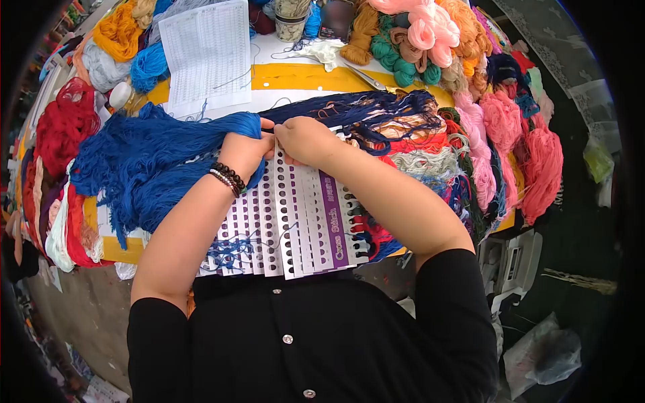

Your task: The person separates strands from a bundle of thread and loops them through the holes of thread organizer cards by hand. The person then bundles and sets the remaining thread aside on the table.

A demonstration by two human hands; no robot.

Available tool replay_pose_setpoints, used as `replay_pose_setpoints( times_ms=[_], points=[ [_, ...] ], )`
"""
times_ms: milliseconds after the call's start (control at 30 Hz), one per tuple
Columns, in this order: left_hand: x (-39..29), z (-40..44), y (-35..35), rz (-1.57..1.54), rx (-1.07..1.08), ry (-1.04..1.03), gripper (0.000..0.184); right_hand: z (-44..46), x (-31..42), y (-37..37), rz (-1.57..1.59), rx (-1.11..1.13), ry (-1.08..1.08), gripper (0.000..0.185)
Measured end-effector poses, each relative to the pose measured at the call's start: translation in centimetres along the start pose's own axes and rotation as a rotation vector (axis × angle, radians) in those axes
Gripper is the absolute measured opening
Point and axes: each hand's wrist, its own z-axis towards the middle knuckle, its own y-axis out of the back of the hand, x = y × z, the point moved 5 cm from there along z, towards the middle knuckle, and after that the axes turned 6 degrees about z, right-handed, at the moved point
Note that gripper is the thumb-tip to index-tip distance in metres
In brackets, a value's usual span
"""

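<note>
A thick bundle of blue thread (154,161) spreads over the left half of the table, its looped end at my left hand (250,149), whose fingers are wrapped round it. Close against it on the right, my right hand (300,141) has its fingers pressed together at the top of a white punched card (282,201); any thread between the fingertips is too small to make out. Several such cards overlap under my hands, one with a purple "Cross Stitch" strip (330,218). Short blue strands (232,254) hang from the cards' lower left.
A printed sheet (205,57) lies behind the blue thread. Scissors (366,77) rest at the back near patterned cups (290,23). Dark navy thread (376,107) and red thread lie right of my hands. Pink skeins (543,171) hang over the right edge, crimson thread (66,121) sits left.
</note>
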Motion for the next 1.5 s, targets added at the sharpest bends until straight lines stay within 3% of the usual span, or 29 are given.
replay_pose_setpoints(
  times_ms=[67,233,300,433,500,600,700,833,933,1100,1167,1200,1233,1300,1367,1500],
  points=[
    [-0.1,0.0,0.2,0.032,-0.004,-0.023,0.029,-0.5,-0.2,-0.1,0.219,0.099,-0.131,0.025],
    [-0.4,-0.6,3.3,0.447,-0.116,-0.106,0.028,-1.3,-0.7,0.2,0.308,0.168,-0.152,0.02],
    [-0.7,-1.0,3.2,0.364,-0.081,-0.094,0.028,-1.5,-0.9,0.2,0.401,0.135,-0.178,0.019],
    [-1.4,-1.2,2.8,0.487,-0.069,-0.143,0.031,-1.6,-0.9,0.1,0.391,0.109,-0.182,0.019],
    [-1.8,-1.2,2.7,0.286,-0.035,-0.17,0.03,-1.8,-1.0,0.2,0.391,0.093,-0.147,0.018],
    [-2.8,-2.9,2.3,-0.53,0.088,0.04,0.025,-1.2,-2.0,0.2,0.482,0.025,-0.132,0.02],
    [-3.5,-3.5,0.8,-0.794,0.114,0.091,0.028,-1.2,-2.1,0.2,0.463,0.024,-0.127,0.023],
    [-2.4,-2.7,1.0,-0.682,0.251,0.028,0.034,-1.4,-2.3,0.3,0.525,0.048,-0.141,0.023],
    [-2.2,-2.8,0.4,-0.336,0.166,-0.057,0.042,-1.6,-2.5,0.7,0.792,0.118,-0.129,0.018],
    [-2.0,-2.4,-1.2,-0.084,0.199,-0.152,0.043,-1.4,-2.5,0.9,0.831,0.125,-0.152,0.016],
    [-1.8,-1.8,-0.9,0.312,0.201,-0.294,0.036,-1.2,-2.4,0.6,0.697,0.1,-0.147,0.017],
    [-2.7,-2.0,-0.6,0.394,0.096,-0.505,0.028,-1.0,-2.4,0.6,0.699,0.102,-0.149,0.017],
    [-2.1,-1.4,0.5,0.393,0.092,-0.327,0.023,-0.8,-2.4,0.5,0.606,0.133,-0.152,0.018],
    [-0.5,-0.8,2.9,-0.12,-0.003,0.035,0.019,-0.8,-2.1,0.3,0.525,0.167,-0.154,0.018],
    [-0.7,-1.2,4.9,-0.31,0.039,0.123,0.021,-1.0,-1.6,0.4,0.368,0.174,-0.183,0.02],
    [-0.8,-1.6,8.8,-0.44,0.048,0.203,0.031,-1.0,-1.8,0.2,0.4,0.149,-0.214,0.021]
  ],
)
